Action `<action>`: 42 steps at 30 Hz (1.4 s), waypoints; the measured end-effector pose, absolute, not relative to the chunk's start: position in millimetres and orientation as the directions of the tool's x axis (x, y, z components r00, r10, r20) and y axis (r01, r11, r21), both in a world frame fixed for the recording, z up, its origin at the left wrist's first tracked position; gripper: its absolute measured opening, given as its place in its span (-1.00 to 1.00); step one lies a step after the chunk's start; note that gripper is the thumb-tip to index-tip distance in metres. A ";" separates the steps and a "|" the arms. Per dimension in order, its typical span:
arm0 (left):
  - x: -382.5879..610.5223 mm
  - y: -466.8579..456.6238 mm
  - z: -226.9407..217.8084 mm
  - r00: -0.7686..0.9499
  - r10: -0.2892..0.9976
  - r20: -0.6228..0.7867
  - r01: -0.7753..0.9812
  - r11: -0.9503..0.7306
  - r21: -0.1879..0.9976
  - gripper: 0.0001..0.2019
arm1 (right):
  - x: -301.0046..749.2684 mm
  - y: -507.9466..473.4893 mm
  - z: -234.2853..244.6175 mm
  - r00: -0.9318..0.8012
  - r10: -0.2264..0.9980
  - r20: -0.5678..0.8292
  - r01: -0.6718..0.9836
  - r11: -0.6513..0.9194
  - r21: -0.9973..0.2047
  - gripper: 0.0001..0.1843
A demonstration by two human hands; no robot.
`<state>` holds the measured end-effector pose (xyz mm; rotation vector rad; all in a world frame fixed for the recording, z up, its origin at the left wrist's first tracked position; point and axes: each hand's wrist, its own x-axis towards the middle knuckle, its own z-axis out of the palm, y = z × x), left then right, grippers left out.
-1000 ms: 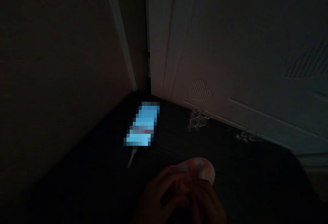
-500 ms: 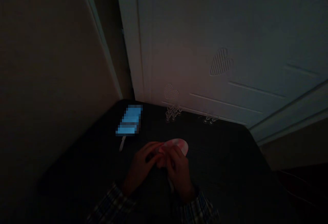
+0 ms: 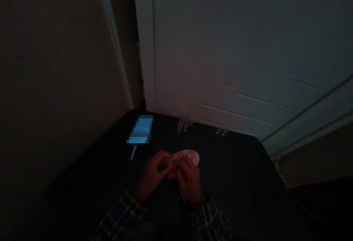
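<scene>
In the dim head view, a pink and white patterned cloth (image 3: pixel 193 156) is between my two hands, just above the dark table. My right hand (image 3: pixel 190 178) pinches the cloth with thumb and fingers. My left hand (image 3: pixel 153 175) is closed, its fingertips meeting the cloth's left edge. A small, pale, see-through thing (image 3: pixel 168 162) shows between the left fingers and the cloth; its shape is mostly hidden. Farther back, several small clear glass-like pieces (image 3: pixel 184 124) stand in a cluster, and a smaller group of clear pieces (image 3: pixel 221 130) sits to its right.
A lit phone-like screen (image 3: pixel 141 130), blurred out, is at the back left of the dark table (image 3: pixel 237 182), with a white strip (image 3: pixel 133 153) below it. A white panel with heart patterns (image 3: pixel 193 50) rises behind; a wall (image 3: pixel 63 68) bounds the left.
The camera view has shifted slightly. Both hands stay together at the cloth, with small finger movements; the pale see-through thing by the left fingers shows more clearly now.
</scene>
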<state>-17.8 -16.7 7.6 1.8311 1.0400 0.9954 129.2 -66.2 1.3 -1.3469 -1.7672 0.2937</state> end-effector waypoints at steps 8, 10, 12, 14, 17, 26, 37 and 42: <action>-17.1 -18.5 4.9 0.356 0.901 0.247 0.235 -0.342 0.910 -0.72 | 131.6 -62.5 3.0 0.007 0.861 0.508 0.626 0.393 -0.674 -0.66; -17.4 -18.3 3.3 0.362 0.897 0.252 0.213 -0.343 0.915 -0.70 | 132.0 -62.4 3.6 0.045 0.860 0.508 0.627 0.372 -0.685 -0.68; -17.8 -17.7 1.3 0.374 0.891 0.258 0.204 -0.350 0.914 -0.69 | 132.1 -62.4 3.6 0.069 0.864 0.498 0.628 0.351 -0.695 -0.69; -18.2 -16.8 -0.5 0.375 0.891 0.256 0.205 -0.349 0.914 -0.69 | 132.1 -62.3 3.0 0.075 0.867 0.492 0.624 0.344 -0.701 -0.70; -18.0 -16.0 -1.9 0.376 0.901 0.215 0.197 -0.305 0.932 -0.70 | 132.0 -61.6 1.7 0.064 0.859 0.507 0.613 0.368 -0.699 -0.70; -15.2 -16.9 1.7 0.399 0.899 0.181 0.156 -0.261 0.953 -0.68 | 133.0 -62.4 2.1 0.056 0.848 0.526 0.612 0.388 -0.690 -0.69; -18.5 -13.7 -1.8 0.330 0.908 0.257 0.139 -0.316 0.938 -0.65 | 133.4 -57.5 -0.7 0.244 0.852 0.463 0.569 0.261 -0.780 -0.76; -19.2 -12.9 -2.0 0.327 0.911 0.250 0.109 -0.300 0.948 -0.72 | 132.7 -56.9 0.5 0.268 0.856 0.442 0.570 0.229 -0.789 -0.78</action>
